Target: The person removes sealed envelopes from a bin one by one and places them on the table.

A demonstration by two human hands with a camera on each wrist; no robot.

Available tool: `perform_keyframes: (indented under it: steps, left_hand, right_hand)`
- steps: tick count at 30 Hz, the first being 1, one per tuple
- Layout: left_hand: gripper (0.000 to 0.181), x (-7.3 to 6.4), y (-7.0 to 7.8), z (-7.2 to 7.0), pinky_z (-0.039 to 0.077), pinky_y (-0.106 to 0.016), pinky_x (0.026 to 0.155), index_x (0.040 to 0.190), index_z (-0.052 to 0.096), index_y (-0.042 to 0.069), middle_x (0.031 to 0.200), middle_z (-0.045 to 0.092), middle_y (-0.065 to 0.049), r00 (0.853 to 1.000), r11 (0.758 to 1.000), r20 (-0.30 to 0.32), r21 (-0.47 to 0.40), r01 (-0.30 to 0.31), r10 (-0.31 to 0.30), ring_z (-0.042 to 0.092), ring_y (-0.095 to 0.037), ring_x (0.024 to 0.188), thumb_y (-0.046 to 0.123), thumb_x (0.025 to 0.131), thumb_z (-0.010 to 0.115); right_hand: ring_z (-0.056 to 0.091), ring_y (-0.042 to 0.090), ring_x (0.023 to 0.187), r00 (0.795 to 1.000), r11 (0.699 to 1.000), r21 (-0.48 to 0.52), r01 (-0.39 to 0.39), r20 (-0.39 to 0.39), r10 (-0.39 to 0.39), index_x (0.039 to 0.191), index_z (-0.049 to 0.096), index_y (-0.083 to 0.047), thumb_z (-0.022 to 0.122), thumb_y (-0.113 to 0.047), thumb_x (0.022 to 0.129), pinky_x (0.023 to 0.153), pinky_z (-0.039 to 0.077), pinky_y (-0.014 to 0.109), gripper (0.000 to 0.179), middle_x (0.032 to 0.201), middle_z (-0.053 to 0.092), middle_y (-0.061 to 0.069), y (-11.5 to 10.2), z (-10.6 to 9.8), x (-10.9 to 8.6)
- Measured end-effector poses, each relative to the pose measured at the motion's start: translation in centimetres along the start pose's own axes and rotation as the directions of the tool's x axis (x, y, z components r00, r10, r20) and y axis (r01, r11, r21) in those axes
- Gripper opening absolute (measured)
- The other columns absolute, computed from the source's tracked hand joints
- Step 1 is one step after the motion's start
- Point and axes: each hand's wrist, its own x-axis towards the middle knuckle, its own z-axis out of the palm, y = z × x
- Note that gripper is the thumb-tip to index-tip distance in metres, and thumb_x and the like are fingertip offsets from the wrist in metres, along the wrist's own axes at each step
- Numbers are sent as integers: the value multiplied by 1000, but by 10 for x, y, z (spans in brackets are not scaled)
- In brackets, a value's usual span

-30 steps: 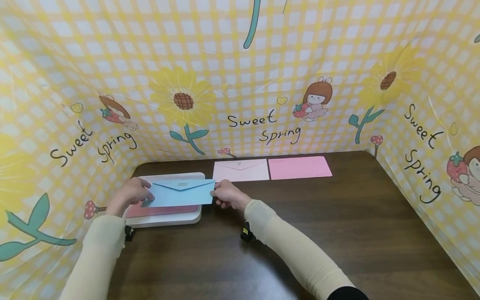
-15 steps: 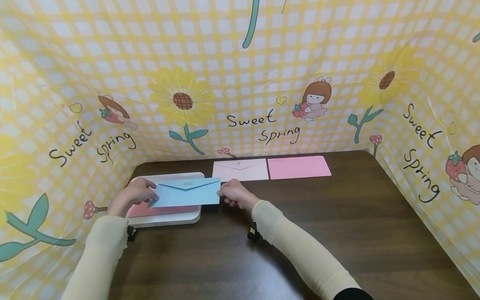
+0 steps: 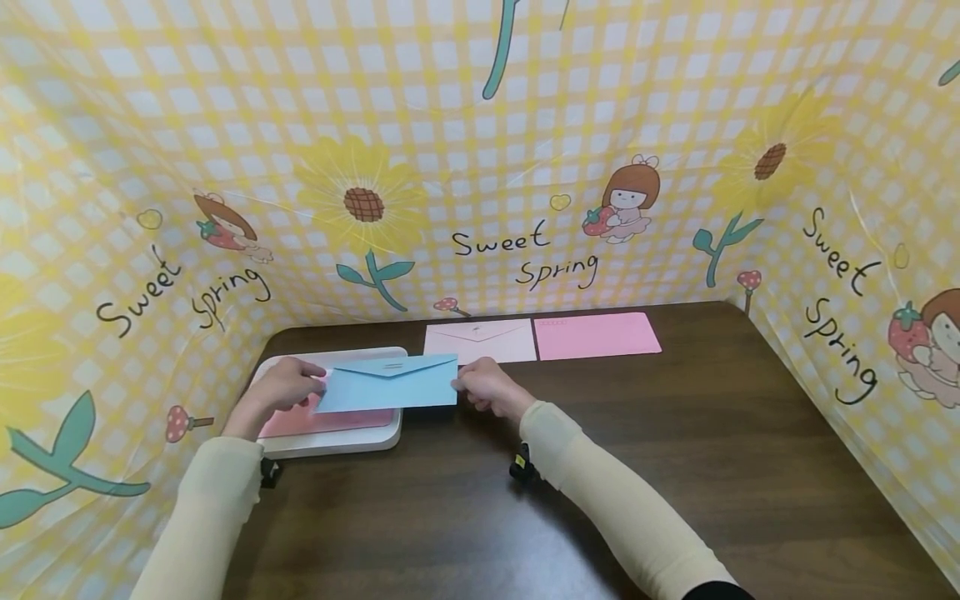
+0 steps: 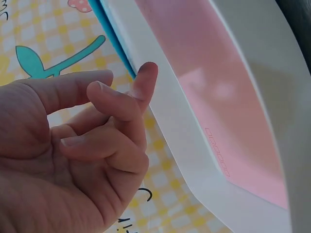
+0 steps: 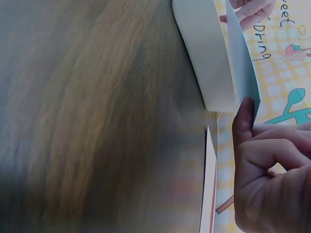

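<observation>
A light blue envelope (image 3: 390, 385) is held flat above the right part of a white tray (image 3: 330, 448), flap side up. My right hand (image 3: 491, 388) pinches its right end between thumb and fingers. At the left end is my left hand (image 3: 283, 385), fingertips right at the edge. In the left wrist view a gap shows between the thumb and the blue edge, and the other fingers of the left hand (image 4: 92, 141) are loosely bent. A pink envelope (image 3: 300, 421) lies in the tray, partly hidden under the blue one.
At the back of the dark wooden table (image 3: 600, 467) lie a pale pink envelope (image 3: 480, 346) with its flap up and a brighter pink envelope (image 3: 597, 337), side by side. A yellow checked cloth (image 3: 420, 167) with printed flowers walls the back and sides.
The blue envelope has moved to the right with my right hand, beyond the tray's right rim. My left hand has moved right by less, so its fingers overlap the envelope less.
</observation>
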Motion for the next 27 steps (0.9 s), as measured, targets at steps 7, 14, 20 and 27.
perform_keyframes:
  steps: [7, 14, 20, 27]
  left_hand:
    - [45, -14, 17, 8, 54, -44, 69, 126, 62, -17, 104, 72, -24, 998, 983, -69, 184, 15, -2, 66, -32, 84, 21, 102, 61]
    - [35, -27, 50, 16, 37, -34, 51, 73, 55, 8, 64, 49, -4, 984, 954, -169, 299, -11, 64, 47, -20, 58, 26, 103, 61]
    - [32, -41, 82, 33, 39, -35, 51, 71, 57, 8, 63, 49, -4, 972, 935, -191, 350, -65, 139, 48, -21, 57, 16, 102, 60]
    - [28, -51, 88, 73, 43, -37, 53, 75, 65, 9, 64, 55, -4, 976, 921, -166, 384, -69, 142, 52, -22, 59, 21, 101, 68]
  right_hand:
    - [36, 14, 49, 1000, 1000, -3, -7, -21, 7, 70, 48, -7, 63, -13, 104, 52, 34, 28, 38, 58, 38, -2, 3, -11, -4]
    - [35, 14, 49, 999, 1000, 2, 4, -36, -3, 66, 47, -12, 62, -12, 105, 53, 34, 28, 41, 57, 37, -2, 5, -22, -7]
    - [32, 13, 49, 999, 1000, 13, 8, -44, -7, 65, 45, -13, 62, -11, 105, 52, 33, 27, 43, 57, 35, -2, 7, -27, -10]
    - [35, 15, 49, 999, 1000, -12, -8, -47, 8, 67, 47, -12, 62, -12, 105, 54, 36, 28, 40, 57, 38, -1, 12, -33, -14]
